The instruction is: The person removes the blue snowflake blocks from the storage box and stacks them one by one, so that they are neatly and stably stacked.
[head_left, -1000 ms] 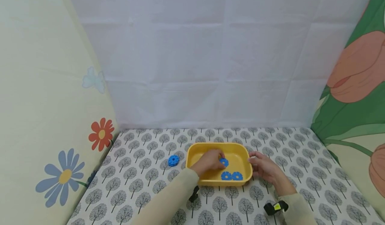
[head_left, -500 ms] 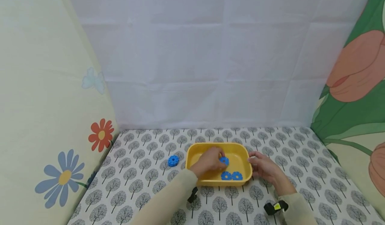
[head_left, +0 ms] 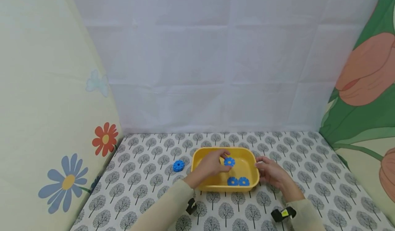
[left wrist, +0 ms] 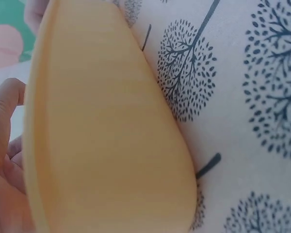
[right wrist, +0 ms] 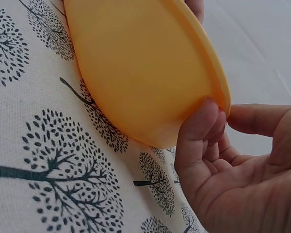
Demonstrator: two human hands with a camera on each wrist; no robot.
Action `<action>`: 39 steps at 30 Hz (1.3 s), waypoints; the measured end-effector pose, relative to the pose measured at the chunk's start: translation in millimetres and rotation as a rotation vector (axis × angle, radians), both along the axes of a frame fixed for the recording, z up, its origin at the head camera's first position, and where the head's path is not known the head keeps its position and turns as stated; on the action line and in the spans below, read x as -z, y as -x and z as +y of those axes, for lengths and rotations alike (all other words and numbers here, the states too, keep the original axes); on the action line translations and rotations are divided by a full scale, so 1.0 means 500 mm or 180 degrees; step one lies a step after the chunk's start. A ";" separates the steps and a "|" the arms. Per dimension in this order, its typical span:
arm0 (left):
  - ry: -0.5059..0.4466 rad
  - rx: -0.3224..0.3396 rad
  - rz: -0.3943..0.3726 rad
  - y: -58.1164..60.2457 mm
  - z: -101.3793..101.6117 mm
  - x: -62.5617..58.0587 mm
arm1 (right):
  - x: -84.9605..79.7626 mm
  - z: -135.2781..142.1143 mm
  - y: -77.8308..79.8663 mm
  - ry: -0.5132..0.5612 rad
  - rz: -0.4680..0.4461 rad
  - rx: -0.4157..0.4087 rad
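In the head view, a yellow plastic tray (head_left: 247,187) stands on the tree-print cloth. My left hand (head_left: 213,164) reaches in over its left side, thumb and fingers spread apart around a blue notched disc (head_left: 229,161) with a hole in its middle. Two more blue discs (head_left: 238,181) lie side by side near the tray's front wall. With thumb and curled fingers, my right hand (right wrist: 233,160) pinches the tray's rim at its right end. In the left wrist view, the tray wall (left wrist: 106,121) hides part of the left hand (left wrist: 7,160).
Left of the tray, a small stack of blue discs (head_left: 178,166) sits on the cloth (head_left: 139,176). A white sheet (head_left: 197,59) hangs behind the table, and flower-printed curtains (head_left: 46,104) stand at both sides. Each wrist carries a black camera (head_left: 283,214).
The left hand's fingers have spread and the hand has drawn back slightly left. The disc beside it now shows fully, a little farther back in the tray. The right hand stays on the rim.
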State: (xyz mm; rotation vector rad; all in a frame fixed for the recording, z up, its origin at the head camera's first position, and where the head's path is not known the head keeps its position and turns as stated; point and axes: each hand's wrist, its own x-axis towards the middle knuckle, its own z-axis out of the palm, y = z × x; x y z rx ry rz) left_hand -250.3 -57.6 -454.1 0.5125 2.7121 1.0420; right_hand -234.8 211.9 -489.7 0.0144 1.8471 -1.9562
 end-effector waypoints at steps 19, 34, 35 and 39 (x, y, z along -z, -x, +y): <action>-0.0206 -0.0013 0.0758 -0.018 -0.127 -0.021 | 0.004 0.003 0.001 -0.0012 0.0028 0.0014; -0.0485 -0.0231 0.0751 -0.021 -0.236 -0.010 | 0.004 0.002 -0.001 0.0022 0.0055 -0.0051; -0.0520 -0.0230 0.0745 -0.020 -0.244 -0.007 | 0.004 0.002 -0.001 0.0028 0.0054 -0.0052; -0.0628 -0.0221 0.0739 -0.019 -0.275 0.003 | 0.003 0.002 -0.001 0.0041 0.0036 -0.0037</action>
